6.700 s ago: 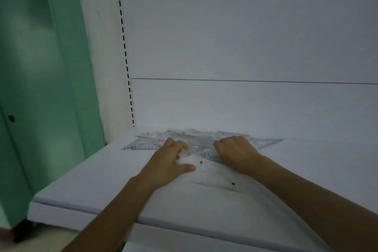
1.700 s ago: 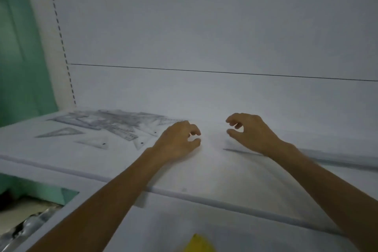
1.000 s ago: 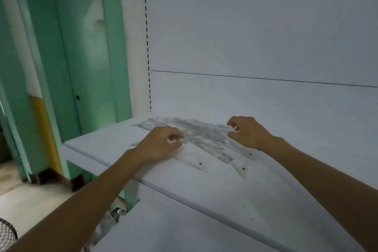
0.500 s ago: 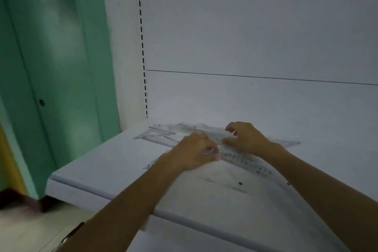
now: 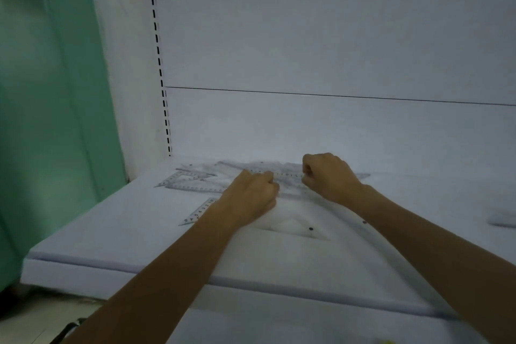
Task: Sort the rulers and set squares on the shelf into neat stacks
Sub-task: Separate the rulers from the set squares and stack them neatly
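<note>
Clear rulers and set squares (image 5: 195,186) are heaped at the back left of the white shelf (image 5: 111,234), and their outlines are barely made out. The fingers of the left hand (image 5: 251,195) and the right hand (image 5: 331,180) are curled at one ruler (image 5: 289,176). The fingertips are hidden, so a grip cannot be told.

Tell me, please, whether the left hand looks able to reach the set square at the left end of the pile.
Probably yes: the set square lies flat and uncovered on the shelf, just left of the left hand, with nothing between them.
</note>
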Available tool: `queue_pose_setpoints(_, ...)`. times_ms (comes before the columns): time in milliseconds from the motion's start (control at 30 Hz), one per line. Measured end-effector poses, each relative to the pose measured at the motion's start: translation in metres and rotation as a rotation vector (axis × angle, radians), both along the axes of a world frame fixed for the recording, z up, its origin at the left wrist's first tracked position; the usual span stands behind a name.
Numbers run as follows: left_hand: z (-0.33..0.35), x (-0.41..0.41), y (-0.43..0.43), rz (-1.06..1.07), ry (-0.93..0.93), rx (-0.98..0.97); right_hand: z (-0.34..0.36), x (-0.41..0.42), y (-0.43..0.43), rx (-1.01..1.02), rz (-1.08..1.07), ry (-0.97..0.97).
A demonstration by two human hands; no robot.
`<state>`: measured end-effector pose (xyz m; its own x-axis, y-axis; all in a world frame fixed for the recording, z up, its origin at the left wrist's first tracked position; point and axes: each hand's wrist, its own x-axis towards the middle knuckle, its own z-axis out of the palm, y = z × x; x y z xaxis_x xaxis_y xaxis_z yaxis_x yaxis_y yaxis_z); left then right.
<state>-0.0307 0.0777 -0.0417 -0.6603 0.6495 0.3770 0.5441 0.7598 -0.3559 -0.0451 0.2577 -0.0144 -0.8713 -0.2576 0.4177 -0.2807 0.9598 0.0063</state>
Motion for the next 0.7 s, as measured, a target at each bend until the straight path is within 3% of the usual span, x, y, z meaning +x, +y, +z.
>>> queue_pose_setpoints(333,0.005,0.011,0.013,-0.131,0.212,0.179,-0.004,0.04,0.07,-0.142,-0.132,0.123)
queue_pose_setpoints(567,0.005,0.016,0.045,-0.077,-0.128,0.328,-0.008,0.078,0.133,-0.195,-0.279,0.13)
queue_pose_setpoints(700,0.005,0.031,0.087,-0.151,-0.18,0.354,-0.014,0.1,0.171,-0.209,-0.339,0.122)
